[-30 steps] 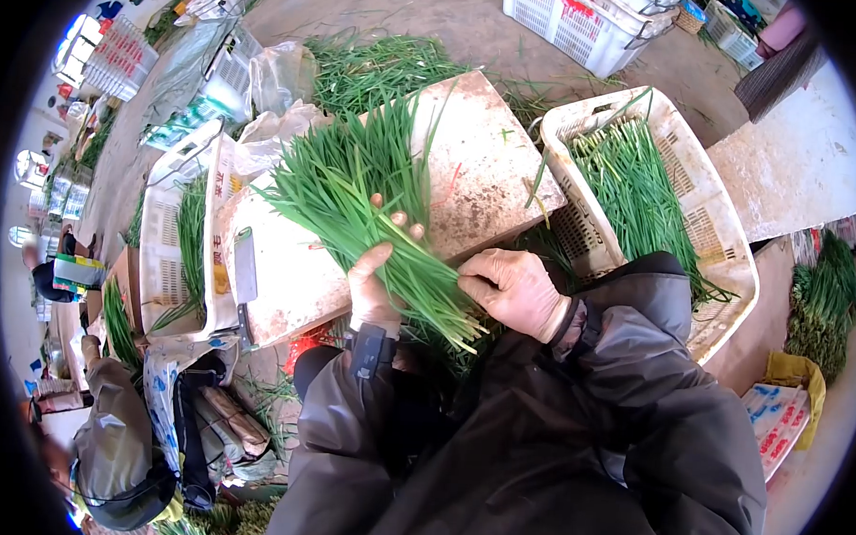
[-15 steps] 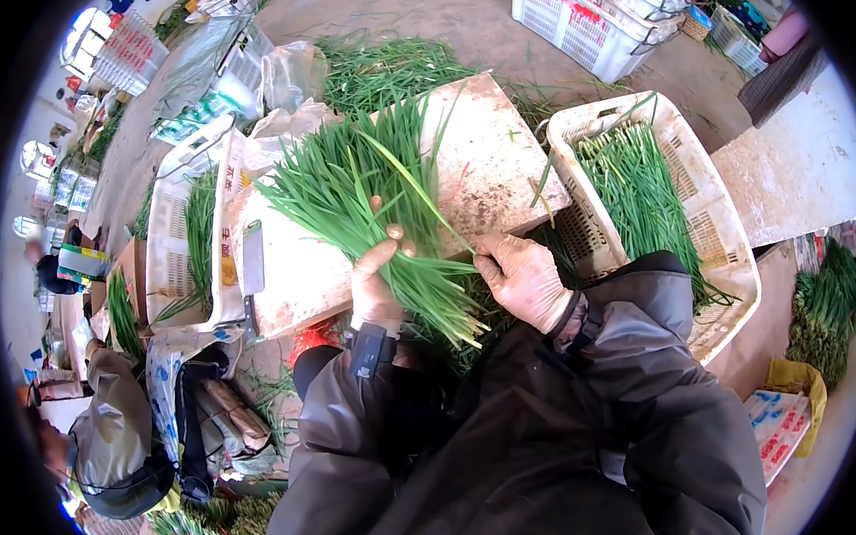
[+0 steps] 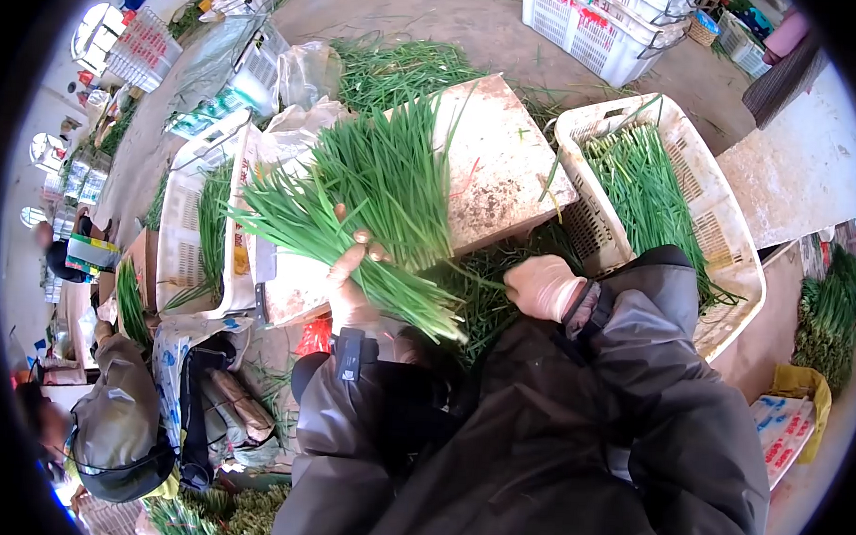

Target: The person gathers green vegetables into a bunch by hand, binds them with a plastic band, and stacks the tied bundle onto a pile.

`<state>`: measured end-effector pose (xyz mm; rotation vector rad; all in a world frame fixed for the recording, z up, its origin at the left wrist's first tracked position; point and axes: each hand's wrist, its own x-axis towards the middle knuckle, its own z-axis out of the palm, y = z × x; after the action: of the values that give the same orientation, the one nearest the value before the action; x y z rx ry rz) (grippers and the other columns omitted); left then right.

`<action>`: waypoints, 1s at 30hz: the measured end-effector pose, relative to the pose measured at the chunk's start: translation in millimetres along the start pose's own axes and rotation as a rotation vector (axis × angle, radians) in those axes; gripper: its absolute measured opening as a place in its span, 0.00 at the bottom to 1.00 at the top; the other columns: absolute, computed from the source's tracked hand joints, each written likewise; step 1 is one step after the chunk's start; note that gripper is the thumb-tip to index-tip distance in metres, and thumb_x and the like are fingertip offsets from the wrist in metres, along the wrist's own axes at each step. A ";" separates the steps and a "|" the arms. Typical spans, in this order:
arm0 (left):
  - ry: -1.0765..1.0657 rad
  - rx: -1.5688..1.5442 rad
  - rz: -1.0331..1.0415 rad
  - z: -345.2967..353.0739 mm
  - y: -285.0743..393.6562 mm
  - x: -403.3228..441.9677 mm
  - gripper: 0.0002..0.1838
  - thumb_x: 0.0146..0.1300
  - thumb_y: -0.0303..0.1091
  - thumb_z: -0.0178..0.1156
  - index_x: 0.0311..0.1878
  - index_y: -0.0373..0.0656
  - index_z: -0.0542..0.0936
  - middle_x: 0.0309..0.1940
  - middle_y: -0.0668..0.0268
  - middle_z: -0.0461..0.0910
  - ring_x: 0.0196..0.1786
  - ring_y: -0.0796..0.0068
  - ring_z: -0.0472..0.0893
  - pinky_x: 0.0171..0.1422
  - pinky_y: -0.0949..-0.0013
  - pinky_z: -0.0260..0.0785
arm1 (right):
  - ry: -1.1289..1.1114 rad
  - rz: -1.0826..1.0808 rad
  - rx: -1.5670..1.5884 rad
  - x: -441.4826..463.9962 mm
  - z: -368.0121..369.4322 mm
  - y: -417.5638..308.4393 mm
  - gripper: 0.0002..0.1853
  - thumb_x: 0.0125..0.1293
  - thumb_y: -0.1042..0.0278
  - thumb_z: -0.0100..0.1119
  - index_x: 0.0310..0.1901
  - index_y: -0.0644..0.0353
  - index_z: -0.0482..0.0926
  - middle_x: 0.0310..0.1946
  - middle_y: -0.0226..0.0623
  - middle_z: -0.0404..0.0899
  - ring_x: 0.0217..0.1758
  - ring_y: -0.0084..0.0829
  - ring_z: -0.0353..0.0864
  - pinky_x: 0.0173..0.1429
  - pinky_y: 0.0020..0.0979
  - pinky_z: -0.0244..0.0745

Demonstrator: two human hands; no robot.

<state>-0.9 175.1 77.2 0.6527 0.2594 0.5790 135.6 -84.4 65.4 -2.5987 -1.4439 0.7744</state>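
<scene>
On far crate (image 3: 570,41), red lettering (image 3: 593,17) blurred; left hand (image 3: 349,300) grips green stalks (image 3: 396,293).

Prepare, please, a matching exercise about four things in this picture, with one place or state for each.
Column one:
1. Flat metal knife with dark handle
2. Left hand
3. Oblong cream plastic crate
4. Loose heap of long green leaves

Column two:
A. Gripping a bunch of slender green stalks
B. On the floor, beyond the stained white board
C. At the board's left edge
D. Filled with stalks, right of the board

Pairs: 1-C, 2-A, 3-D, 4-B
</scene>
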 end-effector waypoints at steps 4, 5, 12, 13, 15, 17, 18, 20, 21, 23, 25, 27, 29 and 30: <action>-0.035 0.002 0.029 -4.7 2.0 -4.0 0.39 0.64 0.24 0.68 0.79 0.48 0.68 0.45 0.69 0.78 0.38 0.73 0.80 0.46 0.62 0.83 | 0.041 -0.088 0.831 5.0 -27.2 -14.1 0.15 0.75 0.55 0.60 0.47 0.57 0.87 0.32 0.43 0.90 0.35 0.41 0.91 0.47 0.43 0.84; -0.044 -0.011 0.019 -3.4 2.1 -7.1 0.39 0.64 0.24 0.68 0.79 0.48 0.68 0.45 0.68 0.78 0.38 0.73 0.80 0.46 0.62 0.83 | 0.039 -0.066 0.863 5.3 -27.3 -22.7 0.15 0.74 0.55 0.61 0.47 0.58 0.87 0.30 0.43 0.89 0.32 0.40 0.90 0.46 0.42 0.84; -0.069 -0.020 -0.027 -4.4 -6.6 -7.0 0.40 0.62 0.24 0.69 0.78 0.48 0.68 0.41 0.67 0.81 0.39 0.69 0.83 0.45 0.60 0.84 | 0.273 -0.307 0.749 15.5 -3.7 -45.2 0.15 0.68 0.56 0.69 0.49 0.57 0.88 0.37 0.44 0.89 0.43 0.45 0.90 0.51 0.39 0.83; -0.086 -0.038 -0.045 -0.6 -7.2 -9.6 0.41 0.62 0.24 0.69 0.79 0.47 0.68 0.41 0.66 0.81 0.40 0.66 0.83 0.46 0.56 0.84 | 0.265 -0.311 0.739 16.5 -3.0 -46.8 0.14 0.68 0.59 0.70 0.49 0.58 0.88 0.36 0.44 0.89 0.41 0.41 0.90 0.50 0.37 0.83; -0.095 -0.077 -0.077 1.5 -11.0 -10.6 0.40 0.62 0.24 0.69 0.79 0.48 0.68 0.42 0.66 0.81 0.41 0.65 0.84 0.48 0.54 0.84 | 0.276 -0.298 0.711 14.6 -8.3 -50.4 0.11 0.67 0.62 0.70 0.45 0.60 0.89 0.35 0.45 0.88 0.39 0.40 0.90 0.47 0.35 0.83; -0.109 -0.141 -0.116 0.4 -13.0 -10.1 0.41 0.61 0.25 0.69 0.78 0.50 0.68 0.44 0.65 0.81 0.44 0.64 0.84 0.52 0.52 0.83 | 0.324 -0.307 0.726 16.5 -4.9 -45.6 0.11 0.67 0.62 0.70 0.43 0.60 0.89 0.33 0.45 0.88 0.38 0.41 0.90 0.46 0.35 0.83; -0.109 -0.150 -0.106 2.2 -12.5 -9.2 0.41 0.61 0.25 0.70 0.79 0.51 0.68 0.44 0.66 0.81 0.45 0.64 0.84 0.53 0.52 0.83 | 0.349 -0.313 0.734 16.4 -6.6 -44.2 0.11 0.67 0.62 0.70 0.42 0.61 0.88 0.33 0.45 0.87 0.37 0.41 0.90 0.45 0.35 0.82; -0.110 -0.167 -0.084 5.9 -11.5 -6.7 0.42 0.60 0.25 0.70 0.79 0.53 0.67 0.45 0.66 0.81 0.47 0.64 0.84 0.56 0.51 0.83 | 0.242 -0.294 0.672 14.7 -11.8 -36.5 0.12 0.66 0.59 0.68 0.42 0.58 0.89 0.35 0.45 0.88 0.41 0.46 0.89 0.48 0.40 0.83; -0.153 -0.158 -0.083 3.8 -9.4 -3.5 0.42 0.62 0.27 0.69 0.80 0.54 0.65 0.49 0.68 0.80 0.51 0.66 0.83 0.62 0.50 0.81 | 0.188 -0.284 0.642 12.6 -16.4 -33.8 0.13 0.65 0.57 0.68 0.42 0.57 0.89 0.37 0.45 0.89 0.43 0.49 0.89 0.50 0.42 0.83; -0.108 -0.180 -0.073 0.6 -8.5 -1.1 0.42 0.61 0.25 0.70 0.79 0.55 0.67 0.46 0.67 0.81 0.49 0.64 0.84 0.60 0.50 0.83 | 0.115 -0.272 0.652 7.1 -23.0 -31.5 0.13 0.65 0.57 0.67 0.42 0.57 0.89 0.36 0.45 0.89 0.43 0.49 0.89 0.50 0.42 0.83; -0.077 -0.192 -0.070 1.3 -6.2 0.2 0.41 0.60 0.24 0.71 0.77 0.55 0.68 0.45 0.66 0.82 0.47 0.63 0.84 0.58 0.51 0.84 | -0.041 -0.270 0.700 5.3 -26.4 -27.9 0.14 0.66 0.56 0.66 0.43 0.57 0.89 0.37 0.46 0.89 0.46 0.49 0.89 0.52 0.44 0.82; -0.105 -0.140 -0.073 -5.6 -5.2 1.0 0.40 0.63 0.25 0.69 0.78 0.55 0.68 0.47 0.68 0.80 0.49 0.67 0.83 0.59 0.52 0.82 | 0.019 -0.308 0.623 5.8 -20.2 -25.0 0.14 0.66 0.56 0.65 0.44 0.56 0.89 0.38 0.47 0.89 0.47 0.50 0.88 0.53 0.46 0.81; -0.107 -0.083 -0.075 -11.4 -5.8 2.1 0.39 0.65 0.25 0.69 0.78 0.54 0.68 0.48 0.69 0.80 0.49 0.69 0.82 0.60 0.52 0.81 | 0.140 -0.308 0.534 7.7 -14.8 -19.9 0.15 0.68 0.54 0.65 0.46 0.56 0.88 0.40 0.48 0.89 0.49 0.53 0.88 0.55 0.48 0.81; -0.092 -0.053 -0.075 -11.6 -5.6 2.2 0.39 0.65 0.26 0.69 0.78 0.54 0.68 0.48 0.69 0.80 0.48 0.70 0.82 0.60 0.52 0.81 | 0.223 -0.268 0.544 10.3 -16.3 -17.0 0.18 0.70 0.50 0.65 0.46 0.57 0.88 0.40 0.48 0.89 0.49 0.54 0.87 0.54 0.47 0.81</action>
<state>-1.4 178.5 64.6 0.6137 0.1809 0.4814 134.4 -63.7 80.6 -1.9699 -1.2614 0.6940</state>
